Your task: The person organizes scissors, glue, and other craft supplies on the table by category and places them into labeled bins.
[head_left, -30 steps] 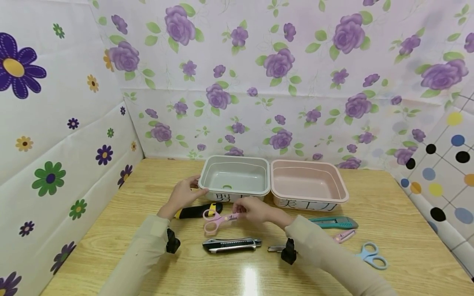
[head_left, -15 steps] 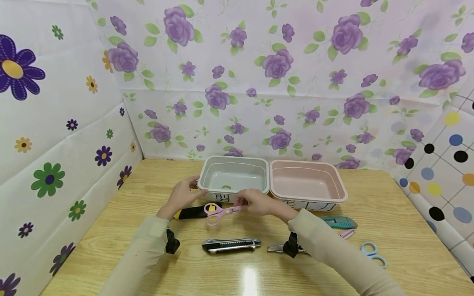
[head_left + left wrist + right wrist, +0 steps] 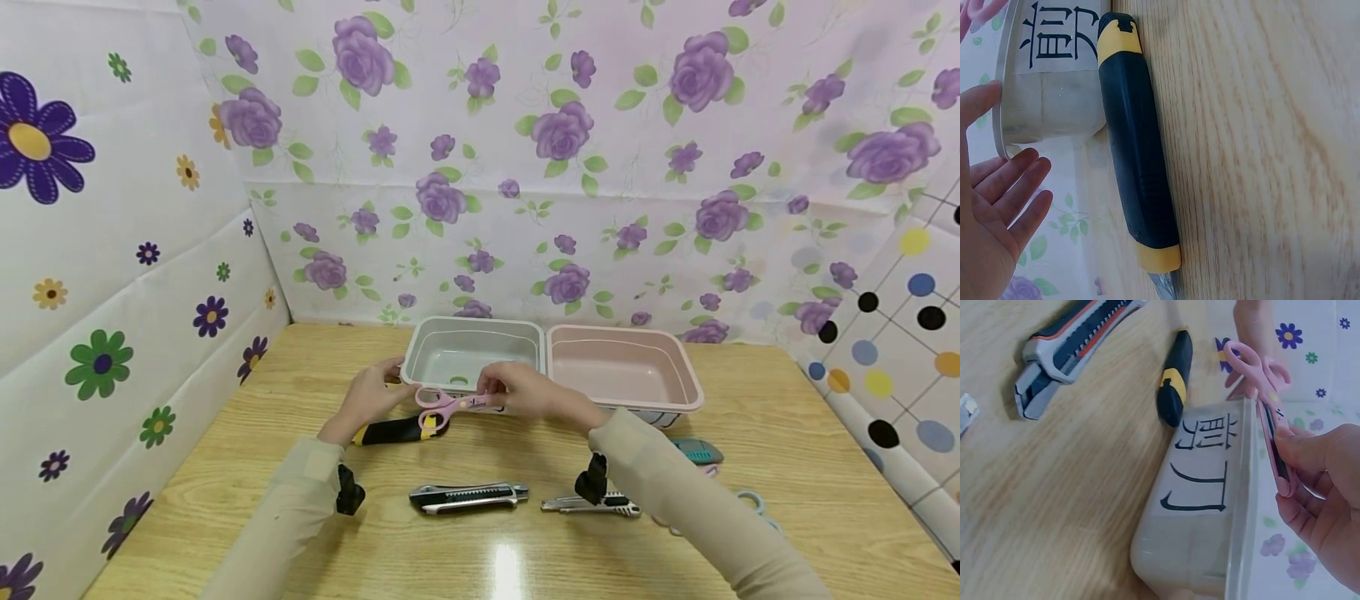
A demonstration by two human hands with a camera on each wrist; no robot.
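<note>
My right hand (image 3: 525,392) pinches pink scissors (image 3: 456,403) by the blade end, handles pointing left. The scissors are over the front rim of the grey plastic bin (image 3: 480,324); in the right wrist view the thumb lies on the blades (image 3: 1279,445). My left hand (image 3: 369,402) touches the bin's left front corner, thumb at the rim and the other fingers fairly straight beside it. A black and yellow utility knife (image 3: 1135,150) lies on the table just in front of that bin. Characters are written on the bin's front label (image 3: 1204,462).
A pink bin (image 3: 626,377) stands right of the grey one. Nearer lie two silver and black utility knives (image 3: 468,497), one partly behind the right wrist camera. At right are a teal utility knife (image 3: 703,452) and light blue scissors (image 3: 752,500), partly covered by the right sleeve.
The right hand has raised the pink scissors from near the table up to the grey bin's front rim. The left hand has stayed at the bin's corner.
</note>
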